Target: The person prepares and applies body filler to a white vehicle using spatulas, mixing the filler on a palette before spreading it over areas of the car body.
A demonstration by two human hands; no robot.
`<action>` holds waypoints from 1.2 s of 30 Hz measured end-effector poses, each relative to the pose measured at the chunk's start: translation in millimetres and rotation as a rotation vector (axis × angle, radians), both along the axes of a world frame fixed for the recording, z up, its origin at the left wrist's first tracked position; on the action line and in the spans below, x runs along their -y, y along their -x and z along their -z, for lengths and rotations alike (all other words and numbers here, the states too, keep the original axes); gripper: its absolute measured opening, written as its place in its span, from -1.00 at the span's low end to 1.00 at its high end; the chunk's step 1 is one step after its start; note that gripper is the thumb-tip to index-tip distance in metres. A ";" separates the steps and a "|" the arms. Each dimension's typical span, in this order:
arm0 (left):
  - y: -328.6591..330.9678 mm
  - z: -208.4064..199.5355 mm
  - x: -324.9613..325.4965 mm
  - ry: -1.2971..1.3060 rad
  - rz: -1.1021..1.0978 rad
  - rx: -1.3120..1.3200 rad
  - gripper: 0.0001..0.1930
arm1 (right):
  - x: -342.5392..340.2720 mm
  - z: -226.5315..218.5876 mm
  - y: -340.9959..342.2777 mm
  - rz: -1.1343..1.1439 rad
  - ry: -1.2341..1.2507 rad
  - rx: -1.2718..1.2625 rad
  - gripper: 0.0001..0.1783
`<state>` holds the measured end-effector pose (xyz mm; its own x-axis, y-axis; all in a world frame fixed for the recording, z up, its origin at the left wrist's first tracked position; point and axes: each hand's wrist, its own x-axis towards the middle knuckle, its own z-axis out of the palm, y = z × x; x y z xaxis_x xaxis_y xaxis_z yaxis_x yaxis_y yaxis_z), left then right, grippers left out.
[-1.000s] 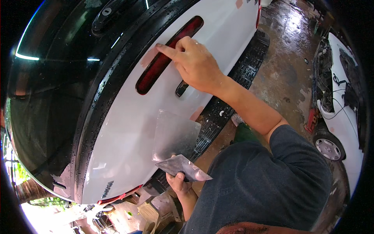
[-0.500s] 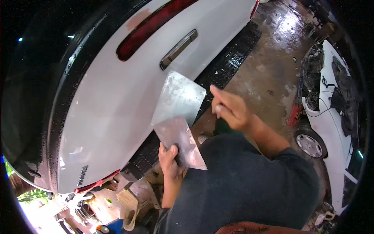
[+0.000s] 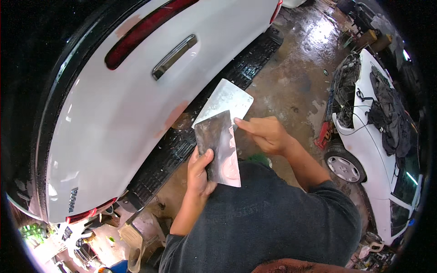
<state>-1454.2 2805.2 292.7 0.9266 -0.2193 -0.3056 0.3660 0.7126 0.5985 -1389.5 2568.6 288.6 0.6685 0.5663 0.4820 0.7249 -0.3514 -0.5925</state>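
Observation:
My left hand (image 3: 199,170) is closed on a dark, flat metal plate (image 3: 211,136), its thumb across the top face. Pink putty (image 3: 230,168) is smeared along that plate's right side. A paler metal plate (image 3: 227,96) sticks out beyond the dark one, which overlaps its lower part. My right hand (image 3: 267,133) meets the pale plate's right edge with the index fingertip on top; the other fingers are curled and the thumb is hidden. Both plates are just off the white car's rear (image 3: 118,113). A pink patch (image 3: 174,117) marks its lower edge.
A black bumper step (image 3: 159,159) runs under the car's rear, beside the wet floor (image 3: 296,91). At right stands another white car (image 3: 382,177) with its front opened up and dark cloth (image 3: 382,113) on it. Clutter, including a chair (image 3: 132,236), lies lower left.
My right hand has come left to the pale plate's edge. Both plates are now turned and clear of the car's panel in view, uncovering the pink patch. The whole view has shifted.

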 end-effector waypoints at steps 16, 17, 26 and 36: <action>43.3 4.2 261.4 -0.180 0.425 0.016 -0.40 | 246.1 20.4 98.3 0.828 0.234 0.476 -0.34; 47.5 7.8 276.7 -0.170 0.415 0.013 -0.41 | 267.2 29.3 98.2 0.842 0.239 0.471 -0.34; 36.8 37.5 327.1 -0.220 0.104 -0.066 -0.59 | 344.4 74.0 117.9 0.652 -1.391 -0.927 -0.68; -53.7 54.0 358.2 -0.605 0.007 0.364 -0.65 | 362.5 3.4 6.5 0.540 0.123 -0.029 -0.46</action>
<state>-1400.6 2447.0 238.8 0.9923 -0.1147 -0.0470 0.0709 0.2146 0.9741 -1396.0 2206.1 285.2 0.8914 0.1907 0.4112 0.4068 -0.7366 -0.5403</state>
